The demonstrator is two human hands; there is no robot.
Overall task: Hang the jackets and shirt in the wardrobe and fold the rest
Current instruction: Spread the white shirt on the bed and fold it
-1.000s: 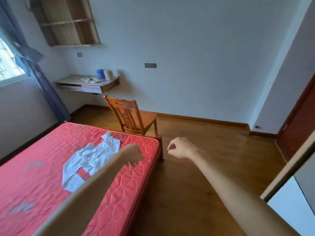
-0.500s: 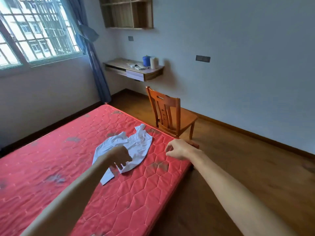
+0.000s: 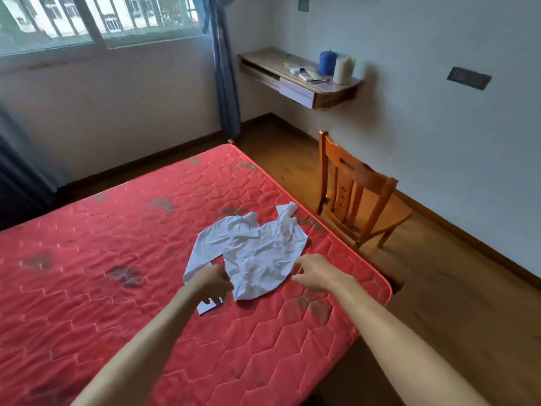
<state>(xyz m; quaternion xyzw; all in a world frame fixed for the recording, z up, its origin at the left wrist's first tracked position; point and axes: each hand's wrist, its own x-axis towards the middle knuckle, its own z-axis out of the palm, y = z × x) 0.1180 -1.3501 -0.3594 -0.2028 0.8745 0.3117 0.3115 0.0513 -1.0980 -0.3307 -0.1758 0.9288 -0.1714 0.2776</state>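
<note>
A crumpled white cloth shirt (image 3: 257, 253) is spread on the red quilted mattress (image 3: 117, 259), its near-left edge overlapped by the left grip (image 3: 215, 284), whose curled fingers cannot be judged clamped or free, while the right grip (image 3: 317, 272) is held loosely curled and empty just beside its right hem.

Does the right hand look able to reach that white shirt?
Probably yes: the right hand is beside the shirt's edge on the mattress, with nothing lying between them.
</note>
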